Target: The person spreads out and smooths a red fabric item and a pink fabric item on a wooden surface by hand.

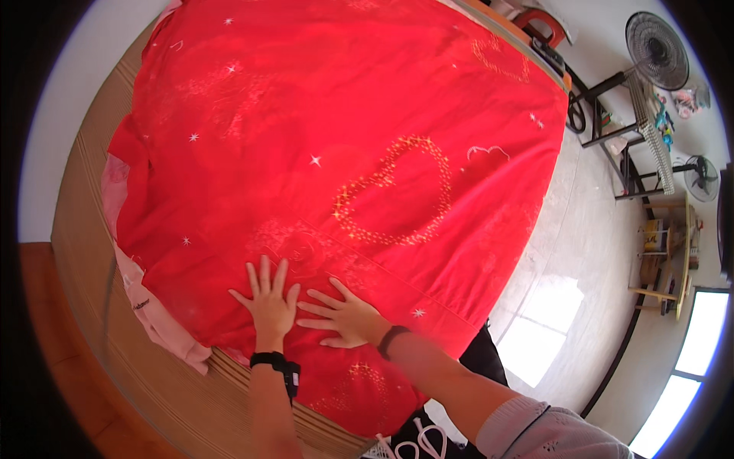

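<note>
A large red cloth (275, 132) printed with gold hearts, white stars and pale flowers is spread over a bed. My left hand (272, 307) lies palm down on its lower part, fingers spread, with a black band and a small device on the wrist. Just to the right, my right hand (342, 318) also rests flat on the cloth, fingers spread and pointing left, a dark band at its wrist. The two hands are close but apart. Soft wrinkles run through the cloth around them. A pale pink fabric (152, 315) shows from under its left edge.
Beneath the cloth is a brown striped mat (172, 396). A wall stands at the left. To the right are the shiny floor (550, 275), a standing fan (656, 50), a second fan (698, 178), a metal-framed table (651, 135) and a wooden shelf (682, 258).
</note>
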A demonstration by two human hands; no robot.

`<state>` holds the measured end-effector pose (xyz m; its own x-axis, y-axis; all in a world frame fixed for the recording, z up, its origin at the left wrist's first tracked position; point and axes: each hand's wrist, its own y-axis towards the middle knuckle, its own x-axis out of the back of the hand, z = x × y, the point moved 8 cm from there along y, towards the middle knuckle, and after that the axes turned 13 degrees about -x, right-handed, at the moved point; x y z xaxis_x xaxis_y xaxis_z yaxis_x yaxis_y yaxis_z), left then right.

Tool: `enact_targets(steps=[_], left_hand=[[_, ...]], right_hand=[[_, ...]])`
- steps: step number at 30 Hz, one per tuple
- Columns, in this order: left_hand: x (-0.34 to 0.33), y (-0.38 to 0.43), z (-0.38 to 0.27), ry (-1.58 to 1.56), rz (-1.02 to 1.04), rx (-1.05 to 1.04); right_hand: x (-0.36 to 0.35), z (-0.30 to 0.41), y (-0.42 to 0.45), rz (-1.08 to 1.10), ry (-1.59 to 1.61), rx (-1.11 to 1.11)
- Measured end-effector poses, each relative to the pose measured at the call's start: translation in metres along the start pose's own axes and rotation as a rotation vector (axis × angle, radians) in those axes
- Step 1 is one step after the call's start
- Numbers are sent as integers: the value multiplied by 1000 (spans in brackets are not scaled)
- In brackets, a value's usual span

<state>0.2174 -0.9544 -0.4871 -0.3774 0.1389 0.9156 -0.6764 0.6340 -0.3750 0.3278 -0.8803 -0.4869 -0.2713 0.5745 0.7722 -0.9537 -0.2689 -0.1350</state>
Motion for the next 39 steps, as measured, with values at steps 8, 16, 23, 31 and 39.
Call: enact_targets(steps=[8,16,23,31,39], left_hand=[[15,-18,-15,169,120,522],[33,143,-363,-76,-351,47],[14,226,-400,-45,-189,454],[-3,229,-391,10,-160,452],[2,234,-393,-160,-197,489]], right_hand=[[139,-129,-99,-333,-53,-285],[254,-403,-276,-401,-460,-746],[271,-401,-269,-276,-321,-669],[333,-437,-199,43,-279,-511],[501,-614,40,-158,-593,-282]])
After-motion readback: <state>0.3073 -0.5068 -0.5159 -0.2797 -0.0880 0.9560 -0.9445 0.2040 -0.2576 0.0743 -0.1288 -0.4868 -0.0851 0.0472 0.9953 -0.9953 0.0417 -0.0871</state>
